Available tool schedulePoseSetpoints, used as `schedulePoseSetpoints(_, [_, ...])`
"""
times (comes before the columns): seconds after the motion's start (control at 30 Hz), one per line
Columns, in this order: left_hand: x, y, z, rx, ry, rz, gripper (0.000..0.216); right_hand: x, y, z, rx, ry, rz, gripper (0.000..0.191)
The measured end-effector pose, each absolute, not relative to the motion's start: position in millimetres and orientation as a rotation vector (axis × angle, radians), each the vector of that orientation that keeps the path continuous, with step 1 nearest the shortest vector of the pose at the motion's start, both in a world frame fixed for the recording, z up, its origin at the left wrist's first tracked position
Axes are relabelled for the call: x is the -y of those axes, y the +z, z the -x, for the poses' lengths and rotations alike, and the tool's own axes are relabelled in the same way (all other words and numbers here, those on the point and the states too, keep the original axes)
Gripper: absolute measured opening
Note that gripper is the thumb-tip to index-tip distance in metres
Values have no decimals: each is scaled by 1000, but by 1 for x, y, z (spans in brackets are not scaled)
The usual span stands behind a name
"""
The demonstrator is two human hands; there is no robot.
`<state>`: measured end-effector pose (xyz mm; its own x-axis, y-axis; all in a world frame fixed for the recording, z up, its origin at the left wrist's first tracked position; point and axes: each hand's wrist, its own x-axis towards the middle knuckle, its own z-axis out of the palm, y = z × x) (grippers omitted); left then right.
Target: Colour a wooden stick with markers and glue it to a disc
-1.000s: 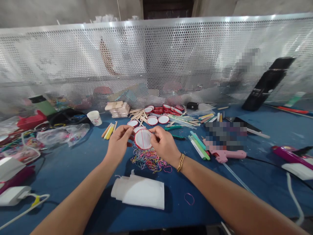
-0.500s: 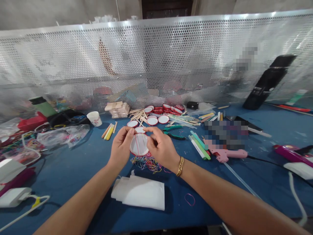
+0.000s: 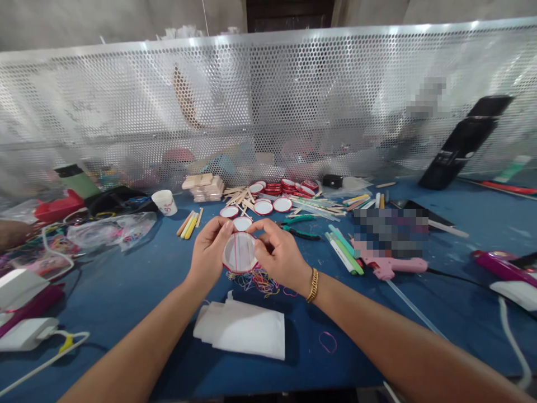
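Both my hands hold one round white lid with a red rim (image 3: 239, 252) above the blue table. My left hand (image 3: 210, 251) grips its left edge with curled fingers. My right hand (image 3: 277, 254), with a gold bracelet at the wrist, pinches its right edge. Thin red rubber bands run across the lid's face. A heap of coloured rubber bands (image 3: 255, 278) lies on the table just under the lid. More red-rimmed lids (image 3: 263, 206) lie further back.
A folded white cloth (image 3: 241, 331) lies near me. Wooden sticks (image 3: 237, 196), coloured sticks (image 3: 344, 244), green pliers (image 3: 296, 219) and a pink glue gun (image 3: 388, 265) lie beyond and to the right. A paper cup (image 3: 165, 202) and plastic bags stand left. A perforated metal screen (image 3: 268, 106) closes the back.
The lid has come slightly down and toward me between my hands. My right fingers have shifted along its right edge, and a second band now shows across its face.
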<state>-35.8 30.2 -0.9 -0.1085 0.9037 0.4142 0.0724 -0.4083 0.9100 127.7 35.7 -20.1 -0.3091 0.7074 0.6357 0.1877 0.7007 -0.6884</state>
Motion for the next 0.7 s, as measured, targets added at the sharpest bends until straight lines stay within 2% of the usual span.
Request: schedulePoseSetpoints(0.7, [-29,-1,35,-1089,1582,-1448,24,-34,-19,-128,1830,675,716,17])
